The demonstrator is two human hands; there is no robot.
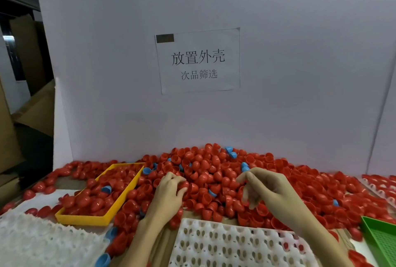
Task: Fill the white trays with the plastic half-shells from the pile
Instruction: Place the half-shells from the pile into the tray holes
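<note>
A white board (pixel 214 9) is standing behind the tabletop (pixel 70 183), carrying a paper sign (pixel 198 60) with printed characters. Against its foot a broad pile (pixel 214 172) of red plastic half-shells, with a few blue ones mixed in, is spreading across the tabletop from left to right. A white tray (pixel 235 247) with rows of egg-shaped hollows is lying nearest the camera, just below the pile, a couple of red shells sitting at its right end. Another white tray (pixel 42 243) is lying at the lower left. A yellow bin (pixel 120 202) is resting on the left, holding red shells and one blue. A green bin (pixel 383 238) is showing at the right edge. The left hand (pixel 171 191) is lying on the pile with fingers curled around red shells. The right hand (pixel 263 187) is hovering over the pile, thumb and forefinger pinched together; whether it is holding a shell cannot be told.
</note>
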